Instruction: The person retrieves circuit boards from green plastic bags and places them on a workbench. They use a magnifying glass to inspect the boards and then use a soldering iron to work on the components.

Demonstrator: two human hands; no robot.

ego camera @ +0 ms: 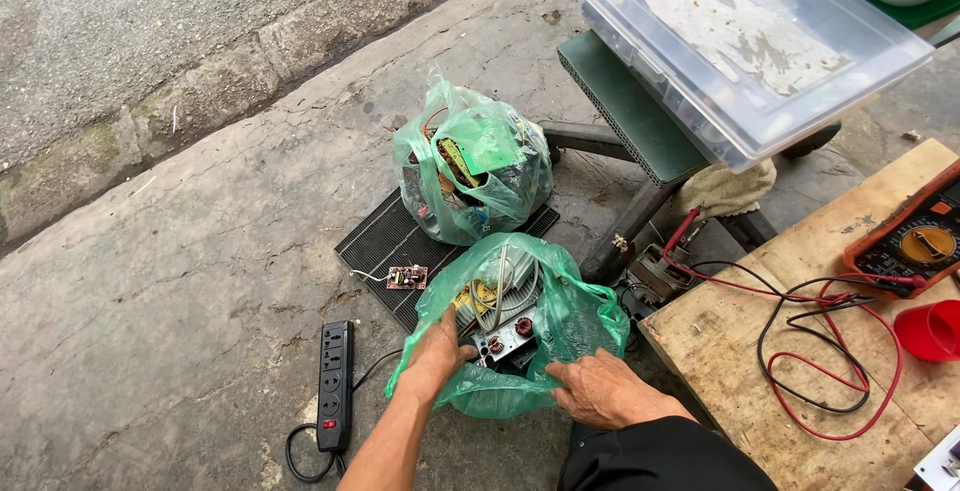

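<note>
A green plastic bag [560,311] full of circuit boards and electronic parts sits open on the concrete in front of me. My left hand [437,351] reaches into its mouth and touches a small circuit board [505,339] with copper coils. My right hand [600,391] lies flat on the bag's near right side, fingers spread, pressing the plastic. Behind it stands a second green bag [470,166], knotted shut and packed with parts, resting on a black ribbed panel [375,241].
A black power strip [334,383] with its cable lies at the left. A small loose board [407,277] sits on the panel. To the right are a wooden board [760,371] with red and black test leads [820,351], an orange multimeter [915,236], a red cup [930,331], and a clear lidded bin [750,46] on a green stool.
</note>
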